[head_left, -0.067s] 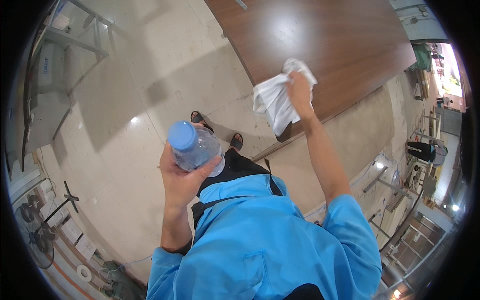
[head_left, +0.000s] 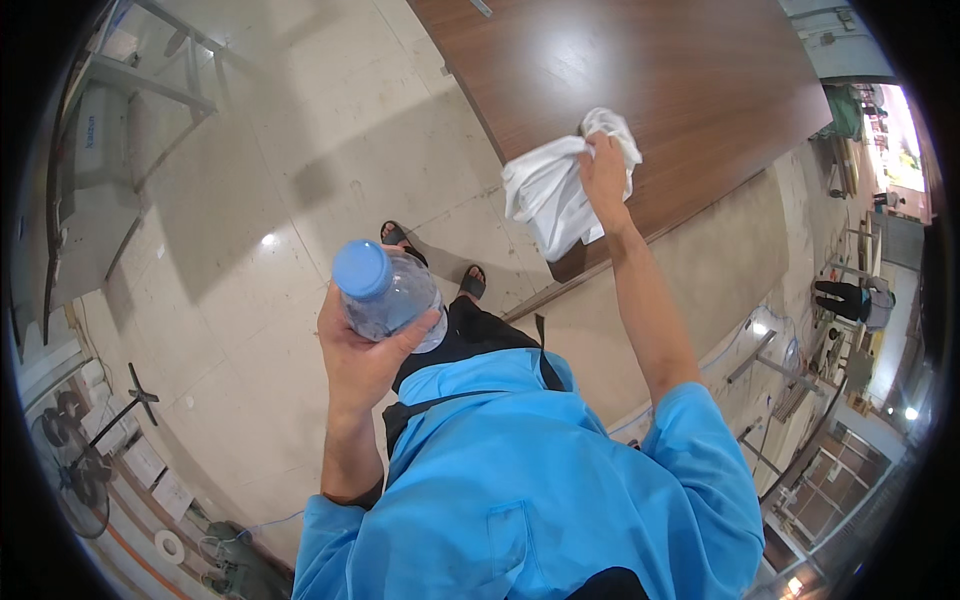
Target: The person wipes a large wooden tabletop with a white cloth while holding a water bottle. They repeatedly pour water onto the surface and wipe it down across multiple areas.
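My left hand (head_left: pixel 362 362) is wrapped round a clear plastic bottle (head_left: pixel 395 302) with a wide blue cap, held in front of my body and tilted. In my right hand (head_left: pixel 604 180) a white cloth (head_left: pixel 550 195) is pinched at the fingers. The cloth lies bunched over the near corner of a brown wood-grain table (head_left: pixel 690 110), and part of it hangs past the edge. My right arm is stretched out to the table; the bottle is well apart from it, over the floor.
A pale tiled floor (head_left: pixel 230 330) spreads under my feet. At the left rim stands a metal frame (head_left: pixel 150 80); lower left is a fan (head_left: pixel 75 470) beside a black stand. On the far right a person (head_left: pixel 855 303) stands among frames and boards.
The right hand has lifted the cloth slightly upward in the picture, and its folds have shifted. The left hand with the bottle has hardly moved.
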The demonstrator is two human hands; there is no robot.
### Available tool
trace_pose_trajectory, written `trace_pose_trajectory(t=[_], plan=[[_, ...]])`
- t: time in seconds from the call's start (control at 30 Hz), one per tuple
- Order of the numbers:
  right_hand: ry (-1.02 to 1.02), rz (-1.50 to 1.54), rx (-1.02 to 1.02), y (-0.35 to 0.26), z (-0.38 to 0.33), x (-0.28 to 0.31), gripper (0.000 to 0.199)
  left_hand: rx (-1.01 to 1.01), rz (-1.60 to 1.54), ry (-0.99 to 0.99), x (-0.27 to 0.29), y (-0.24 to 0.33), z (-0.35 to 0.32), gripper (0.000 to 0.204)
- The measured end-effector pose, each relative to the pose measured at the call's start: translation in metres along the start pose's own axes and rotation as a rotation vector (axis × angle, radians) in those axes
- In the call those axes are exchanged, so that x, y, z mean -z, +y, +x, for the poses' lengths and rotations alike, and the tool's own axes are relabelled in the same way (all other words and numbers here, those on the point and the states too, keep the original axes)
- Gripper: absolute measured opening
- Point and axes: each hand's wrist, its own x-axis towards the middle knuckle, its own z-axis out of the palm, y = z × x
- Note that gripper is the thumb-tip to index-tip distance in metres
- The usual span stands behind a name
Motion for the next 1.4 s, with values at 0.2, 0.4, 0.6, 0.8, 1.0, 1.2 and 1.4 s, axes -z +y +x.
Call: trace_pose_trajectory(t=[0.2, 0.4, 0.6, 0.8, 1.0, 1.2, 1.4], plan=[[-0.109, 0.057, 0.1, -0.028, -0.023, -0.008, 0.038, 0.056, -0.038, 0.041, -0.011, 0.004, 0.0, 0.065], [0.008, 0.121, 0.18, -0.064, 0.09, -0.041, 0.02, 0.197, 0.05, 0.09, -0.016, 0.001, 0.028, 0.063], [-0.076, 0.01, 0.201, -0.07, 0.077, -0.044, 0.027, 0.231, -0.07, 0.074, -0.009, -0.014, 0.05, 0.065], [0.14, -0.109, 0.222, -0.1, 0.149, -0.067, 0.022, 0.236, 0.03, 0.01, -0.003, -0.024, 0.079, 0.067], [0.054, -0.094, 0.231, -0.06, 0.066, -0.04, 0.025, 0.203, 0.022, -0.021, 0.012, -0.034, 0.122, 0.068], [0.375, -0.339, -0.232, 0.023, 0.199, -0.017, 0.041, 0.244, 0.03, -0.139, 0.032, -0.026, 0.151, 0.067], [0.246, -0.403, -0.12, -0.029, 0.142, -0.085, 0.043, 0.244, 0.081, -0.246, 0.048, -0.021, 0.189, 0.065]])
